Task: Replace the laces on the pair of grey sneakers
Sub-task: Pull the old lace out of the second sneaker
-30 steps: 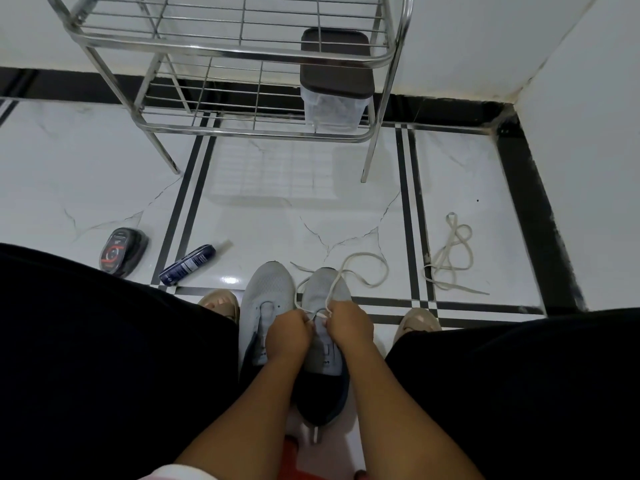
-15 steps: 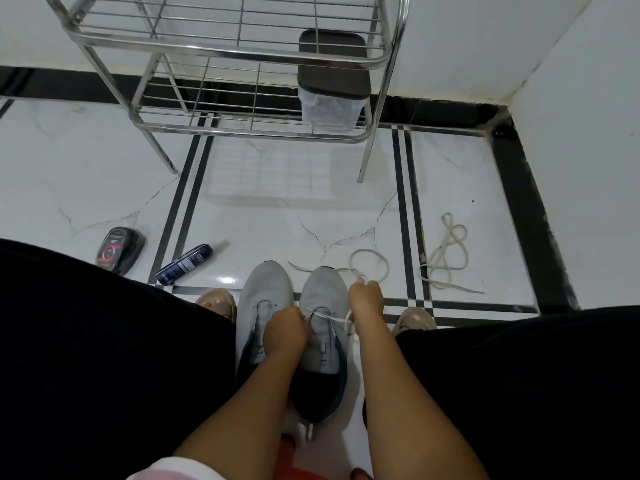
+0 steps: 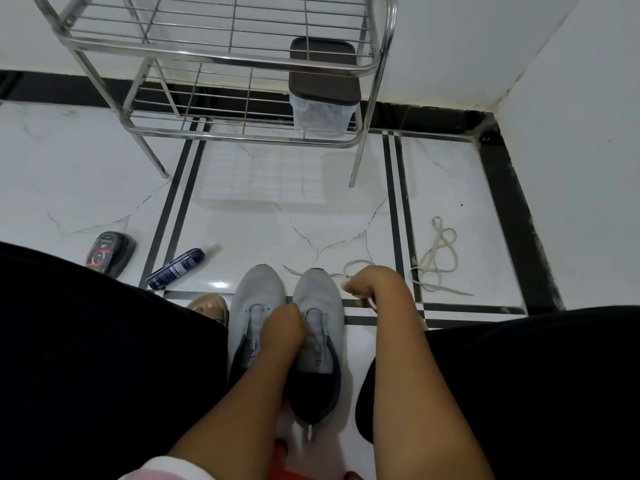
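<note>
Two hands busy: left hand [image 3: 280, 327] pins the right sneaker [image 3: 318, 337], right hand [image 3: 372, 284] pinches its lace [image 3: 356, 264]. Yank too hard and the lace could slip right out of the eyelet.

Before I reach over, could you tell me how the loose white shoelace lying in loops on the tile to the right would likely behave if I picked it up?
The loose white shoelace lies in slack, overlapping loops, so it is probably floppy and would dangle. It looks thin and flat, so likely very light. The loops may snag into a tangle.
</note>
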`<move>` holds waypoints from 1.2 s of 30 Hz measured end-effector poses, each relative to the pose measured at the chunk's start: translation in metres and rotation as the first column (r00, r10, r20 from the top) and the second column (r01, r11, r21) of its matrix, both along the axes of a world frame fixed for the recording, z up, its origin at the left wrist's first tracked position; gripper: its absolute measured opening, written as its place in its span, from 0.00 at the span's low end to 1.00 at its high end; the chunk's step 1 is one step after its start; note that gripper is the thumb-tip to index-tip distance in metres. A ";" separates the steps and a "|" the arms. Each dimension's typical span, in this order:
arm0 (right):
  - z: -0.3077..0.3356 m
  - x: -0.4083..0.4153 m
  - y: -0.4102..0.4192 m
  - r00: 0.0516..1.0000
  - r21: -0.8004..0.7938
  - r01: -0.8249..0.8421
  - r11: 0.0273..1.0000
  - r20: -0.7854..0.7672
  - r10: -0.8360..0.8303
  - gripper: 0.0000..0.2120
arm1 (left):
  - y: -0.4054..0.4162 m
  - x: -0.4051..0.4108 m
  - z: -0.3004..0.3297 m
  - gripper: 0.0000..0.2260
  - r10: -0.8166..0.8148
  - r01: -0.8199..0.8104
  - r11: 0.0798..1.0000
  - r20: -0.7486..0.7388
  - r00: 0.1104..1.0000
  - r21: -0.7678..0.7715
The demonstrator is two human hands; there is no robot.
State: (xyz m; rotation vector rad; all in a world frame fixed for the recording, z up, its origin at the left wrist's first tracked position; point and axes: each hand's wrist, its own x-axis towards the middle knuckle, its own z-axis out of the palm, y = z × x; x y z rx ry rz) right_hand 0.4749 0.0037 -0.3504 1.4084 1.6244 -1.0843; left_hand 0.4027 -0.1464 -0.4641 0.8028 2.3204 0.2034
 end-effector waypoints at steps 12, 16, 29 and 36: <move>0.043 0.021 0.026 0.147 -0.410 0.691 0.595 -0.726 -0.672 0.09 | 0.041 -0.019 0.085 0.09 -0.149 -0.235 0.875 0.698 0.700 0.422; 0.014 0.037 0.032 -0.076 -0.153 0.984 0.089 -0.818 -0.571 0.08 | 0.052 -0.032 0.110 0.14 -0.059 -0.521 0.769 0.853 0.519 0.370; -0.008 0.012 -0.025 0.591 -0.215 0.346 0.913 -0.706 -0.391 0.15 | 0.044 -0.077 0.132 0.08 0.223 -0.994 0.107 0.975 0.009 -0.015; -0.001 0.003 -0.016 -0.178 -0.591 0.729 0.346 -0.652 -0.737 0.14 | 0.036 -0.008 0.092 0.11 0.445 -0.707 0.672 0.884 0.145 -0.222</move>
